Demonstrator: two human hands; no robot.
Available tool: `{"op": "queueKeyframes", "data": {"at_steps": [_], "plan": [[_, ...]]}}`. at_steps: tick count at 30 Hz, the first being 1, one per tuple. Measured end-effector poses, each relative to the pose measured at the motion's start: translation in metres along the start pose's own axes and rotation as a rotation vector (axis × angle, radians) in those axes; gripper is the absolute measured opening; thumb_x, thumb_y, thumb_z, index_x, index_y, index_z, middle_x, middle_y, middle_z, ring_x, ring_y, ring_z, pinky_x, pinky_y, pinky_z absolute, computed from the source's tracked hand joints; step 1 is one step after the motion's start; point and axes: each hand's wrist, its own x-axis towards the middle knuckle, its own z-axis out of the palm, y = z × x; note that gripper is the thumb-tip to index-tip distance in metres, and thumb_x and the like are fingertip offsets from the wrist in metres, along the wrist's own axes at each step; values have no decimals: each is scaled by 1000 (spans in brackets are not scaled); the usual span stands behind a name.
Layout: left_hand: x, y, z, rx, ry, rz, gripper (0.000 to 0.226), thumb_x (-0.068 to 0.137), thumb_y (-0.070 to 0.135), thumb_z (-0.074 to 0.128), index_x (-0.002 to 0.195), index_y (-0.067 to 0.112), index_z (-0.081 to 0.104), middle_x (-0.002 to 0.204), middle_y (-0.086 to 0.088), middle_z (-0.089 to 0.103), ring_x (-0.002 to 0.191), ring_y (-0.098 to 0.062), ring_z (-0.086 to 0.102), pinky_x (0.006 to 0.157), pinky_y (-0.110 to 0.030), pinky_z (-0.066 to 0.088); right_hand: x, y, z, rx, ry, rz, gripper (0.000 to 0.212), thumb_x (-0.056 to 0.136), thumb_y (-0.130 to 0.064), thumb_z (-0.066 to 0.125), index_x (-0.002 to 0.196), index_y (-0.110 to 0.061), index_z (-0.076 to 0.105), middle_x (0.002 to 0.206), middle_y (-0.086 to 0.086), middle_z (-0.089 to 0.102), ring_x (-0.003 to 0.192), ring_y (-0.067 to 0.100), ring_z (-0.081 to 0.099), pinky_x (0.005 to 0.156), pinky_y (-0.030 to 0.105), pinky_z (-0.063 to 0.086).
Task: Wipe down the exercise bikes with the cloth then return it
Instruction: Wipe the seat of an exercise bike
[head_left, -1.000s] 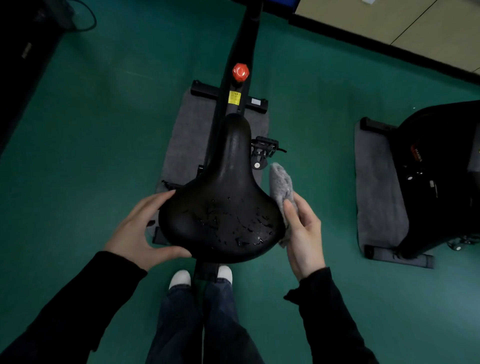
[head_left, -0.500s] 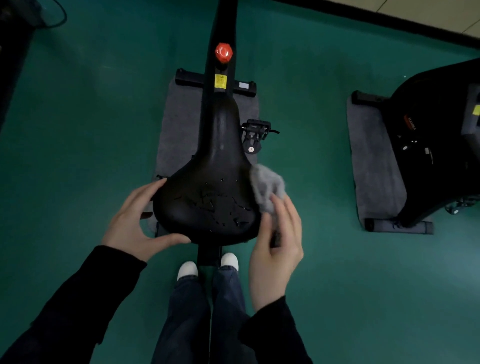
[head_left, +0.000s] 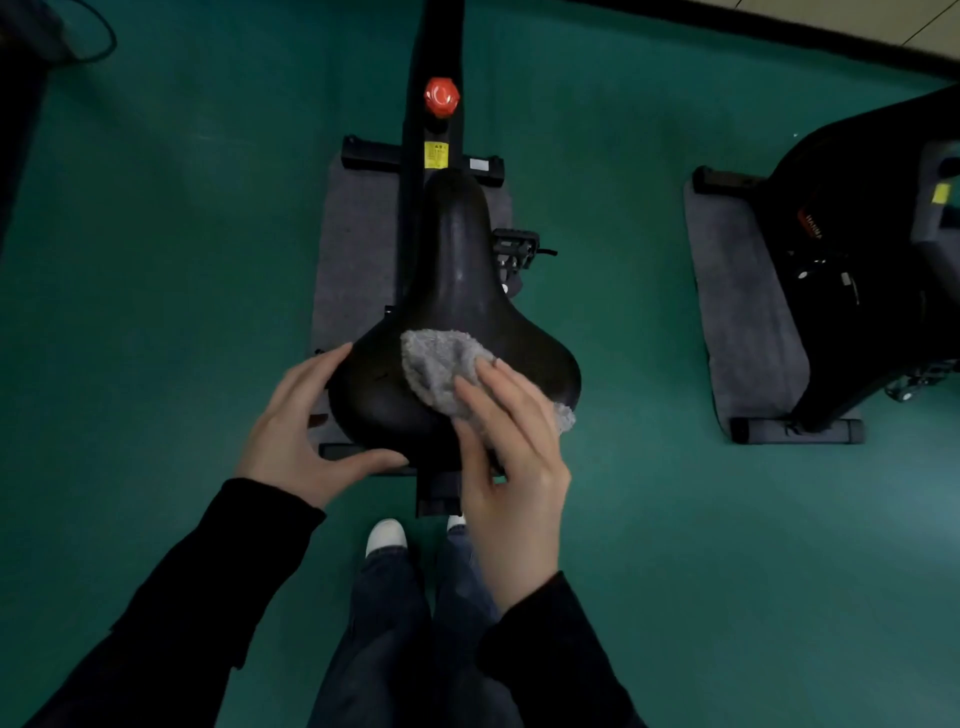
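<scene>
1. Cloth position: the fluffy grey cloth, held just off the right edge of the broad black padded bike saddle a second ago, now lies on top of the saddle's wide rear part.
2. Right hand: it has moved with the cloth from beside the saddle to over it. The fingers are extended and press the cloth flat against the saddle.
3. Left hand: unchanged. The fingers are spread and nearly straight against the saddle's left rear edge, with the thumb along the back rim.
4. Saddle surface: the droplets seen earlier are mostly covered or gone.
5. Cloth appearance: it is bunched, with a rounded front edge. One corner shows beyond the right side of the right hand.
</scene>
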Motion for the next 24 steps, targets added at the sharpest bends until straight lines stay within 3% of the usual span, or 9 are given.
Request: {"op": "queueKeyframes", "data": {"at_steps": [3,7,13,16,19,24], "plan": [[0,0,0,6,0,3,103,46,56,83,137,30,41,128,13,42,118,-2,42,96,-40,46,16,17,-8,-28,131,147,25,87,2,64,111,-3,70,121,9,63,117,23,57,102,43,46],[-1,-1,-1,9,-4,7,102,49,57,77,139,26,41,129,14,41,117,3,39,97,-34,43,26,24,-9,314,447,576,27,93,-2,58,117,-10,64,126,8,62,122,17,55,106,44,43],[-2,2,-2,-31,-5,3,102,48,61,72,139,27,40,130,14,40,118,2,39,99,-36,43,-20,-17,25,379,654,664,31,94,-18,58,119,-35,62,140,-5,52,132,3,44,108,27,39],[-1,0,-2,-22,-3,10,100,49,59,73,139,29,39,129,16,39,118,2,39,98,-36,43,-4,-2,17,520,713,758,28,97,-13,54,123,-24,59,132,1,59,124,12,55,106,38,44],[-1,-2,-2,-5,5,33,100,50,56,74,139,28,40,128,16,39,117,3,39,96,-32,42,13,15,6,721,728,921,30,100,-13,50,129,-19,53,132,4,59,118,14,59,104,35,46],[-1,-5,-1,-15,6,43,99,51,57,74,139,26,40,129,14,40,119,-1,41,95,-33,44,-4,-2,22,788,776,960,29,100,-16,49,127,-25,52,136,4,56,121,15,58,103,35,47]]}}
